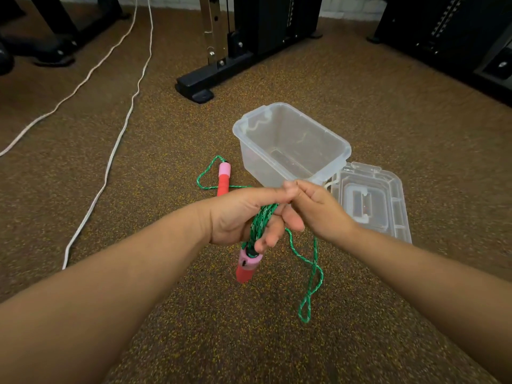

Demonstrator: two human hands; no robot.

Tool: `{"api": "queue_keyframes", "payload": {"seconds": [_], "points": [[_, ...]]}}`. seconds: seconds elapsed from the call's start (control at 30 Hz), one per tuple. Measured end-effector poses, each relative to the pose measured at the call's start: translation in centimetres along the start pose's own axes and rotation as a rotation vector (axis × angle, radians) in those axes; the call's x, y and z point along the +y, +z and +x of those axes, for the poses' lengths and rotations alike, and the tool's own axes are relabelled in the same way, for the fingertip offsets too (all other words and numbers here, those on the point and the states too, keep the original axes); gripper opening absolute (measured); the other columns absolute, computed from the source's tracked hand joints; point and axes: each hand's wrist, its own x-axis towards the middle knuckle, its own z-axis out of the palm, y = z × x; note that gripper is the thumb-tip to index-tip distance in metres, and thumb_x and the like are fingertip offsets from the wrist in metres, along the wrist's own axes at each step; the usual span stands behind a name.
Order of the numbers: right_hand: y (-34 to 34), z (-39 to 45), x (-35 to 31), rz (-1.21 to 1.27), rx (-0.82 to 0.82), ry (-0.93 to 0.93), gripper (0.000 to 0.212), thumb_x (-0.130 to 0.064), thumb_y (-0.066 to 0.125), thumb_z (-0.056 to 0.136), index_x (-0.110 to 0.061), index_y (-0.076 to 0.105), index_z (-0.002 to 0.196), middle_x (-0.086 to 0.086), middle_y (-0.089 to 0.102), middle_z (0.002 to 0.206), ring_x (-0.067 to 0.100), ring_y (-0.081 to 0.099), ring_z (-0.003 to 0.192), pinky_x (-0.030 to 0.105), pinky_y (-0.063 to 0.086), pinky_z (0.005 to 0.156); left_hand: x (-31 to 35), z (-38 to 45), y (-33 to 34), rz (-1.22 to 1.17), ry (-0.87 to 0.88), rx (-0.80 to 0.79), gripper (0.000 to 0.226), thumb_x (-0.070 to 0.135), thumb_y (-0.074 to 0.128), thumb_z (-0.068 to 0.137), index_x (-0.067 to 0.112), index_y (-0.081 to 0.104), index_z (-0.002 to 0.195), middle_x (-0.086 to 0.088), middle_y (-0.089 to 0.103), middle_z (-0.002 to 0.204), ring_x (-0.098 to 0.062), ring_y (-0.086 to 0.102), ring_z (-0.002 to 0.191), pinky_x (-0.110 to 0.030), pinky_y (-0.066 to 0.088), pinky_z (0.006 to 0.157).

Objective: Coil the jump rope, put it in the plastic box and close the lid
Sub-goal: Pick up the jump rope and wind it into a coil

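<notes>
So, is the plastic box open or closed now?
Open. The box stands on the floor with nothing in it, and its lid lies flat beside it.

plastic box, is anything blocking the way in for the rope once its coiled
Nothing visible does. The plastic box sits open and empty on the floor just beyond both hands, and its lid lies flat beside it, not over the opening. The green rope is bunched in the left hand, one handle still on the floor.

Nothing readable here, honestly: no text, labels, brand names or numbers on the plastic box, its lid or the jump rope.
</notes>
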Motion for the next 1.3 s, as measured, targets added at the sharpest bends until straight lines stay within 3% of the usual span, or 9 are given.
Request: {"api": "queue_keyframes", "payload": {"seconds": [0.13, 0.2, 0.3, 0.5, 0.7, 0.83, 0.93, 1.03, 1.3], "points": [[1.9, -1.4, 1.7, 0.055, -0.047, 0.092, 0.068, -0.067, 0.044, 0.084, -0.001, 0.058, 0.095, 0.028, 0.056, 0.078, 0.029, 0.046, 0.062, 0.054, 0.044, 0.058, -0.2, -0.1, 0.0, -0.175, 0.048, 0.087, 0.047, 0.042, 0.042, 0.085, 0.012, 0.071, 0.065, -0.006, 0.063, 0.045, -0.016, 0.058, 0.034, -0.019, 0.045, 0.038], [2.5, -2.2, 2.5, 0.043, -0.055, 0.124, 0.06, -0.061, 0.042, 0.089, -0.003, 0.057, 0.094, 0.02, 0.053, 0.071, 0.032, 0.041, 0.054, 0.045, 0.04, 0.049, -0.1, 0.0, -0.4, -0.299, 0.077, 0.169, 0.049, 0.039, 0.038, 0.092, 0.01, 0.071, 0.07, -0.006, 0.066, 0.048, -0.015, 0.062, 0.037, -0.02, 0.049, 0.04], [2.8, -3.5, 3.1, -0.071, -0.052, 0.129, 0.035, -0.039, 0.038, 0.099, -0.016, 0.058, 0.081, -0.012, 0.046, 0.049, 0.005, 0.034, 0.044, 0.025, 0.028, 0.045, 0.2, 0.3, -1.1, -0.39, 0.159, 0.289, 0.049, 0.04, 0.03, 0.099, 0.009, 0.068, 0.092, -0.002, 0.069, 0.053, -0.01, 0.063, 0.042, -0.018, 0.051, 0.045], [3.6, -5.0, 1.9, -0.229, -0.095, 0.025, 0.03, -0.034, 0.04, 0.1, -0.026, 0.058, 0.076, -0.009, 0.04, 0.05, 0.003, 0.038, 0.045, 0.028, 0.032, 0.052, 0.4, 0.6, -1.3, -0.387, 0.219, 0.461, 0.058, 0.05, 0.026, 0.098, 0.008, 0.063, 0.111, -0.003, 0.077, 0.079, -0.01, 0.071, 0.059, -0.018, 0.055, 0.051], [4.3, -6.0, 0.1, -0.264, -0.159, -0.087, 0.029, -0.038, 0.039, 0.099, -0.03, 0.058, 0.079, -0.009, 0.049, 0.058, 0.004, 0.043, 0.053, 0.036, 0.04, 0.058, 0.5, 0.4, -2.1, -0.461, 0.169, 0.46, 0.102, 0.078, 0.007, 0.082, -0.002, 0.049, 0.13, -0.022, 0.069, 0.113, -0.029, 0.07, 0.1, -0.034, 0.055, 0.083], [3.8, -6.0, -2.1, -0.22, -0.166, -0.201, 0.029, -0.027, 0.042, 0.099, -0.021, 0.061, 0.078, -0.027, 0.055, 0.06, -0.003, 0.051, 0.058, 0.013, 0.033, 0.056, 0.1, 0.2, -2.6, -0.381, 0.115, 0.471, 0.112, 0.082, 0.001, 0.077, -0.003, 0.045, 0.134, -0.026, 0.065, 0.118, -0.034, 0.065, 0.108, -0.039, 0.048, 0.095], [2.8, -5.2, -3.6, -0.153, -0.15, -0.25, 0.028, -0.017, 0.044, 0.099, -0.015, 0.061, 0.077, -0.029, 0.059, 0.062, -0.005, 0.056, 0.06, 0.008, 0.038, 0.058, -0.1, -0.1, -2.8, -0.308, 0.051, 0.441, 0.114, 0.082, -0.002, 0.075, -0.003, 0.048, 0.132, -0.027, 0.065, 0.117, -0.034, 0.065, 0.107, -0.038, 0.049, 0.09], [1.5, -3.6, -4.4, -0.052, -0.102, -0.244, 0.028, -0.021, 0.045, 0.098, -0.011, 0.062, 0.079, -0.012, 0.066, 0.07, 0.004, 0.061, 0.067, 0.023, 0.05, 0.065, -0.4, -0.6, -2.8, -0.239, -0.004, 0.313, 0.12, 0.085, -0.005, 0.072, -0.004, 0.059, 0.12, -0.026, 0.068, 0.101, -0.032, 0.069, 0.086, -0.037, 0.049, 0.082], [-1.1, 1.1, -4.2, -0.188, 0.019, -0.194, 0.029, -0.028, 0.047, 0.098, -0.027, 0.056, 0.07, -0.026, 0.052, 0.053, -0.004, 0.044, 0.054, 0.013, 0.032, 0.056, 0.4, -1.4, -1.5, -0.187, -0.142, -0.126, 0.132, 0.092, -0.001, 0.058, -0.012, 0.063, 0.109, -0.025, 0.07, 0.072, -0.031, 0.068, 0.057, -0.026, 0.052, 0.053]]}}
